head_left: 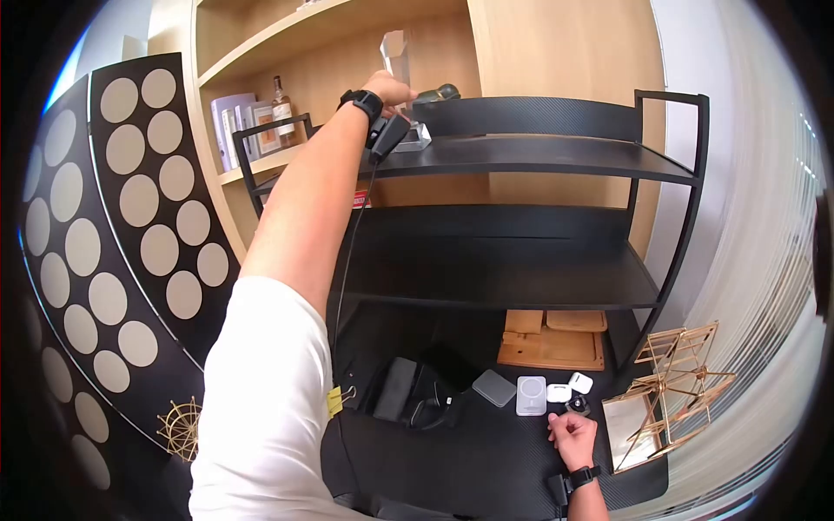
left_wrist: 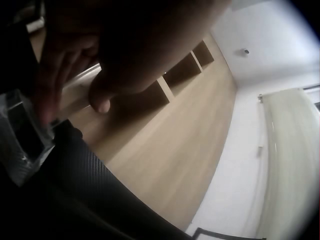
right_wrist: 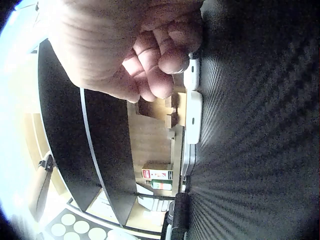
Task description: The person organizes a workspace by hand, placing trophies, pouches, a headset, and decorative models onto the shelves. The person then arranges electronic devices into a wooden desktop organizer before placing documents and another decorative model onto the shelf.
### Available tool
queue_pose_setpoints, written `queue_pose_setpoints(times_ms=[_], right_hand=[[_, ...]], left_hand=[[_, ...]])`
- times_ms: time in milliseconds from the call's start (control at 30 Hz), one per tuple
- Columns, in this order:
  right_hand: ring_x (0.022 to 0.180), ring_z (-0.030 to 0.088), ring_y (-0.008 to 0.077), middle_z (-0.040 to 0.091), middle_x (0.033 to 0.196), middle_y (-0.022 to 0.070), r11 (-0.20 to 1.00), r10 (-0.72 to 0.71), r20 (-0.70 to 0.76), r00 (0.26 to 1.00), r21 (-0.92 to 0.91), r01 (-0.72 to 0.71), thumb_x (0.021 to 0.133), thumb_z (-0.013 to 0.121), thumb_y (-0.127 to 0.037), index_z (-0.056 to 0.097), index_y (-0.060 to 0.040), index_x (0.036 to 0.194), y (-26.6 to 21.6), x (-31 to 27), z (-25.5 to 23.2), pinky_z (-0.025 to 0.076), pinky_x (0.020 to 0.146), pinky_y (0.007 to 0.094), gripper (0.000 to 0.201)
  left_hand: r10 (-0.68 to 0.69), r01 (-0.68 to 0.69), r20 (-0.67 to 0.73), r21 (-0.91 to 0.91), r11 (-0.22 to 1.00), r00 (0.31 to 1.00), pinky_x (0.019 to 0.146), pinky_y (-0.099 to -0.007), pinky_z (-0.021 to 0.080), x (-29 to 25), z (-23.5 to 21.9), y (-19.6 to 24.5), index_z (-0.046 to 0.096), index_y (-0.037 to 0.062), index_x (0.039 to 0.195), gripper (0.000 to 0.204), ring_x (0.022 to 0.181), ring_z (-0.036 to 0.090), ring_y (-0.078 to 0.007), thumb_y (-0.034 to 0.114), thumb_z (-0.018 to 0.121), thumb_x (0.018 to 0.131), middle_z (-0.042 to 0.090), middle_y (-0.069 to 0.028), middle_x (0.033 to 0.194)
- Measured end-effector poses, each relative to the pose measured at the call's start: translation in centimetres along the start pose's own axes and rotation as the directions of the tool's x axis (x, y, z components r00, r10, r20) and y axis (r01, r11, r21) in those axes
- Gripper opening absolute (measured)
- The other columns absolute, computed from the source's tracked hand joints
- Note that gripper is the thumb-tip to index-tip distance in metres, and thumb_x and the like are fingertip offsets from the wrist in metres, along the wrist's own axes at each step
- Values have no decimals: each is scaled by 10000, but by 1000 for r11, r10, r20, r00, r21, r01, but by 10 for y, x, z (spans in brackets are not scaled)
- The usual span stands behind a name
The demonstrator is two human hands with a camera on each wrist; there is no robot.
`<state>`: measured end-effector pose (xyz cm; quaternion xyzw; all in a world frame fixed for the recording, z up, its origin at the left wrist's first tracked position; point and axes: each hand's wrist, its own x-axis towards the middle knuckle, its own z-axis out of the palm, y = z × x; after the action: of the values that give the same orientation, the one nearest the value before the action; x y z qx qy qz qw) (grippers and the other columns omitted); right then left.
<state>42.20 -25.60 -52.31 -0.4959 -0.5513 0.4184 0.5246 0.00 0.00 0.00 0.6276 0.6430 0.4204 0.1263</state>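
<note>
In the head view, my left hand (head_left: pixel 390 89) is way up by the tall, clear, block-like trophy (head_left: pixel 395 54), which stands on the top board of the black metal shelf (head_left: pixel 539 156). I think my arm is up high because the trophy is. I count one trophy and two black boards. My right hand (head_left: pixel 573 437) is low on the black desk (head_left: pixel 504 469), curled loosely, near one small, round black thing (head_left: pixel 577 404). Maybe it rests there to help me lean. By it are two small white cases (head_left: pixel 559 393), one pale gray flat block with a ring (head_left: pixel 531 395) and one dark gray flat square (head_left: pixel 494 388). They lie flat, so I guess they won't tip.

In the left wrist view, my fingers point down near the trophy's thick, clear foot, with my thumb apart. It is dark, so I cannot tell if I grip it.

In the right wrist view, my fingers bend in toward my palm, and I see nothing pinched in them. The two white cases are just beside my fingers.
</note>
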Motion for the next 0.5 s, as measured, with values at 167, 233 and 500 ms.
queue_pose_setpoints(times_ms=[167, 233, 500], right_hand=[[499, 586, 63, 638, 553, 22, 1000, 5, -4, 1000, -25, -5, 905, 744, -99, 686, 13, 669, 5, 2, -1, 442, 496, 237, 268], [499, 586, 62, 636, 549, 21, 999, 4, -12, 1000, -45, -5, 905, 745, -100, 689, 12, 672, 1, 0, -2, 440, 495, 237, 264], [490, 569, 55, 629, 552, 14, 999, 16, 12, 1000, -52, -16, 919, 742, -125, 677, 2, 662, 2, 1, -1, 419, 467, 229, 294]], left_hand=[[12, -3, -48, 174, 985, 999, 587, -400, 603, 58, -3, -27, 575, -63, 1160, 444, 699, 681, -291, 264, 747, 914, 623, -185, 1076], [-34, 57, -86, 280, 958, 996, 573, -319, 541, 49, 1, -20, 735, -22, 1009, 442, 628, 627, -168, 405, 757, 897, 687, -96, 812], [16, 3, 109, -170, 985, 994, 667, -433, 650, -32, -3, 2, 220, -121, 1485, 898, 775, 749, -370, 413, 703, 946, 499, -386, 1289]])
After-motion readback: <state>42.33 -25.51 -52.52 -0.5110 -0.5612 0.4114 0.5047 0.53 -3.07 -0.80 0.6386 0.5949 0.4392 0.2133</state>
